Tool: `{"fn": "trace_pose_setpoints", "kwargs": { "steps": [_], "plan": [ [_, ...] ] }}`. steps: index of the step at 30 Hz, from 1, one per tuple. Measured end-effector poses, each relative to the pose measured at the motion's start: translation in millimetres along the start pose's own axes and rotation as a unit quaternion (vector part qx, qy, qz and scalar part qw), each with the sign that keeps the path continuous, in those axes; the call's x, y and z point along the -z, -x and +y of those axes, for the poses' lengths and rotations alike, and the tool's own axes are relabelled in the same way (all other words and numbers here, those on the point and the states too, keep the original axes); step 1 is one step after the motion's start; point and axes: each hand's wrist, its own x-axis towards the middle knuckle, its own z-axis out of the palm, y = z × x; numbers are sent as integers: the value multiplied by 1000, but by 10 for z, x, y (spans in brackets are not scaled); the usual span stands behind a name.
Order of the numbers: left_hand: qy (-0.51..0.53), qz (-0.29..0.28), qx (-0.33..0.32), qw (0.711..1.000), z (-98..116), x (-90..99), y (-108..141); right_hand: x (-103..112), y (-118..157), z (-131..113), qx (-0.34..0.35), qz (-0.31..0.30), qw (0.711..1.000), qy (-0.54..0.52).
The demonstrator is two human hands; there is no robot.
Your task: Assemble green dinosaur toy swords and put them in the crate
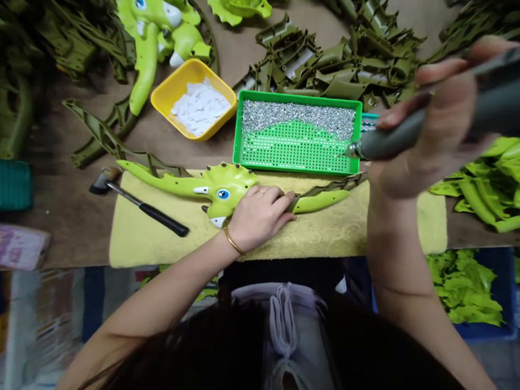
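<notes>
My left hand [259,215] is wrapped over the middle of a green dinosaur-headed toy bow [228,188], which lies on a yellow cloth [156,245]. Dark olive parts show along the bow's upper edge. Raised at the right, my right hand [444,119] grips a dark grey power screwdriver [394,134]. The metal tip of the tool is over the right end of a green perforated tray [297,168], where small silver screws [299,114] are heaped along the back. Whether a screw sits on the tip is too small to tell.
A yellow bowl [194,133] holds white pieces. A hammer [140,205] rests across the cloth's left edge. Olive parts [332,66] are piled behind the tray, and green parts [494,186] at the right. A phone [17,246] lies at the left edge. A blue crate [506,294] stands below right.
</notes>
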Motion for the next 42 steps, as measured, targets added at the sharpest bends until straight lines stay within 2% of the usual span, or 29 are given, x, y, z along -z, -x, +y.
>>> {"fn": "trace_pose_setpoints", "kwargs": {
  "steps": [3,7,11,15,18,20,22,23,25,27,29,31,33,38,42],
  "plan": [
    [10,-5,7,1000,0,-5,-11,264,160,-280,-6,-24,1000,-16],
    [26,-18,22,999,6,-7,-23,479,423,-367,29,-30,999,15],
    [29,-34,32,998,10,-4,-33,477,507,-279,27,-38,999,6],
    [31,-49,32,998,3,7,-49,479,567,-173,36,-106,993,26],
    [35,-57,38,997,0,25,-56,553,635,-176,37,-129,990,37],
    [41,-58,40,997,2,32,-55,578,634,-227,14,-136,990,44],
    [47,-53,33,997,10,25,-56,525,553,-273,-21,-147,988,42],
    [46,-45,31,997,18,16,-59,463,479,-272,-28,-130,990,37],
    [34,-29,29,999,42,-2,-75,287,283,-185,-11,-45,999,22],
    [18,-22,30,999,70,-8,-97,97,83,23,28,64,997,26],
    [12,-25,17,999,88,12,-111,-42,-48,291,42,104,992,55],
    [6,-21,6,1000,81,52,-108,-109,-84,522,40,102,990,88],
    [-5,-11,7,1000,47,89,-87,-120,-51,649,35,90,989,115],
    [-4,15,6,1000,-50,73,-34,-57,56,669,2,70,993,91],
    [3,34,20,999,-54,37,-35,5,8,661,-48,-28,995,83]
  ]
}}
